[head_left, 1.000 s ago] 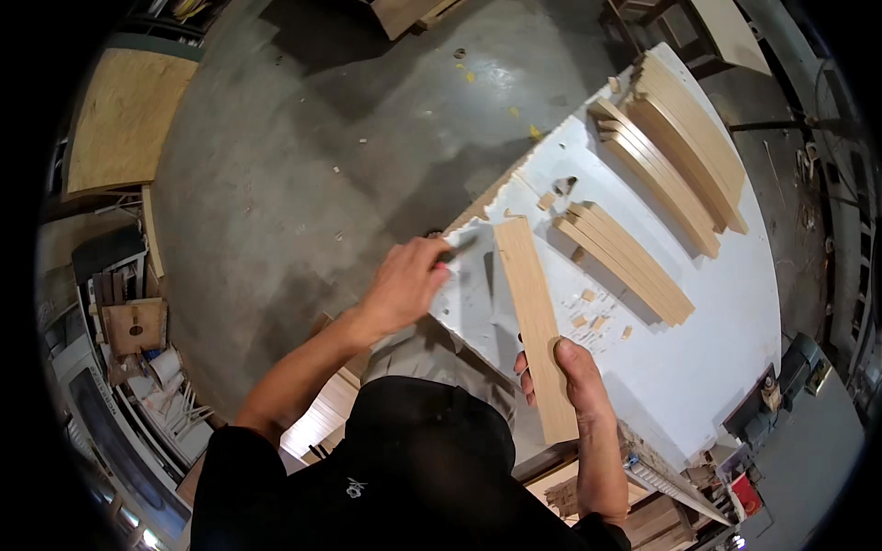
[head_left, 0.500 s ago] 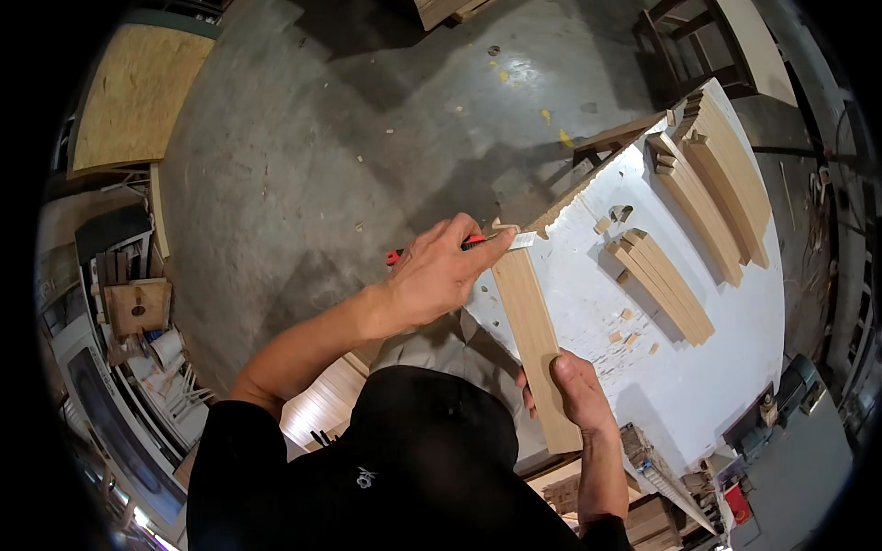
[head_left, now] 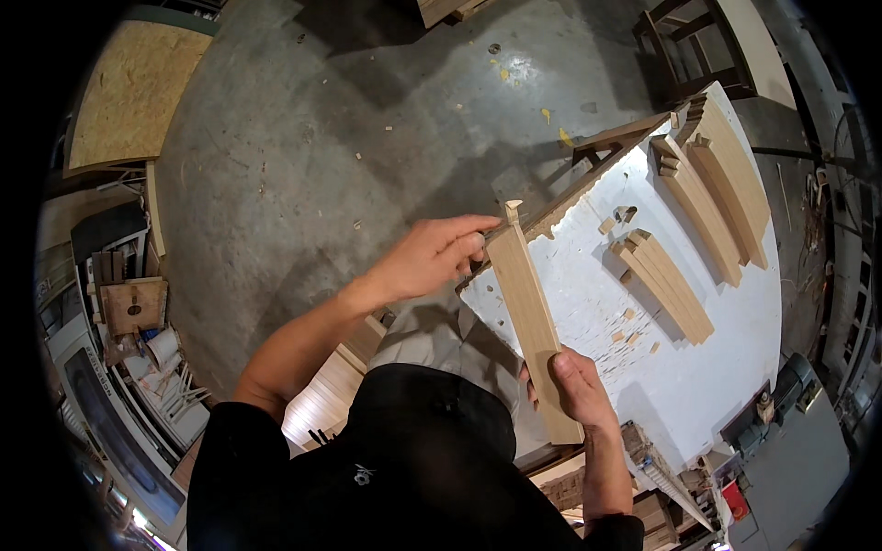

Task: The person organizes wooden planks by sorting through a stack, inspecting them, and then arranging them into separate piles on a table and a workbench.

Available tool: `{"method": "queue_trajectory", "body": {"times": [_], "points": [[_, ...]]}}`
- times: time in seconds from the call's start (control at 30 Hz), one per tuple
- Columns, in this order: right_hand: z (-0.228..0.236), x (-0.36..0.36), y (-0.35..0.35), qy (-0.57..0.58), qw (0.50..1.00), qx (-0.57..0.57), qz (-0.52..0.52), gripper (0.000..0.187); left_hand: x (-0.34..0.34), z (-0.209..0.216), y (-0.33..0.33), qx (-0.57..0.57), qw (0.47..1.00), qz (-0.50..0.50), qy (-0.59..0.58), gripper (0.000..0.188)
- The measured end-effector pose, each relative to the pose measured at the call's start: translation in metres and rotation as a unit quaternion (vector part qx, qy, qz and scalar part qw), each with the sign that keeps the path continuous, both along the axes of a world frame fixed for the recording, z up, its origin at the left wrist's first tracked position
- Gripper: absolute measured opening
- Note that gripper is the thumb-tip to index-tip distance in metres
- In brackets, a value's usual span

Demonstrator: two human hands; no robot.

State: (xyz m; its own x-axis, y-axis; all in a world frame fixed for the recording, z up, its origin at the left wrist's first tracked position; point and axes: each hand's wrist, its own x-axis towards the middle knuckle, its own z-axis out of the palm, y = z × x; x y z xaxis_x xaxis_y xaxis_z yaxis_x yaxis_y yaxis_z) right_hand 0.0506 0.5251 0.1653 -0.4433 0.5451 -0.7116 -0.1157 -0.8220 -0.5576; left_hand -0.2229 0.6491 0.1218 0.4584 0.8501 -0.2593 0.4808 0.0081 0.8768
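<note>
I hold a long pale wooden board [head_left: 528, 303] with a small tenon at its far end, tilted over the near corner of a white, scuffed worktable [head_left: 698, 386]. My right hand [head_left: 574, 390] grips the board's near end, thumb on top. My left hand [head_left: 427, 257] reaches from the left, and its fingertips pinch the board's edge just below the tenon. No pencil shows in that hand now.
On the table lie a bundle of similar boards [head_left: 666, 285], longer curved boards [head_left: 726, 197] near the far edge, and small wood chips. A dark wooden frame [head_left: 684, 46] stands beyond. A chipboard sheet [head_left: 138, 87] lies on the concrete floor at left.
The board's far end has come up off the table toward me. My left hand, which held a red pencil at the board's tip, now pinches the board's upper edge. My view has shifted left.
</note>
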Motion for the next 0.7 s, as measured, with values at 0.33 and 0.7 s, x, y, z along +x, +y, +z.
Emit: {"method": "queue_trajectory", "body": {"times": [0.33, 0.7], "points": [[-0.017, -0.015, -0.010, -0.403, 0.840, 0.332, 0.149, 0.052, -0.010, 0.005, -0.012, -0.099, 0.994, 0.035, -0.028, 0.036], [-0.100, -0.010, -0.036, -0.565, 0.676, 0.443, 0.166, 0.077, -0.015, -0.038, -0.041, -0.143, 0.986, 0.074, 0.030, 0.037]]}}
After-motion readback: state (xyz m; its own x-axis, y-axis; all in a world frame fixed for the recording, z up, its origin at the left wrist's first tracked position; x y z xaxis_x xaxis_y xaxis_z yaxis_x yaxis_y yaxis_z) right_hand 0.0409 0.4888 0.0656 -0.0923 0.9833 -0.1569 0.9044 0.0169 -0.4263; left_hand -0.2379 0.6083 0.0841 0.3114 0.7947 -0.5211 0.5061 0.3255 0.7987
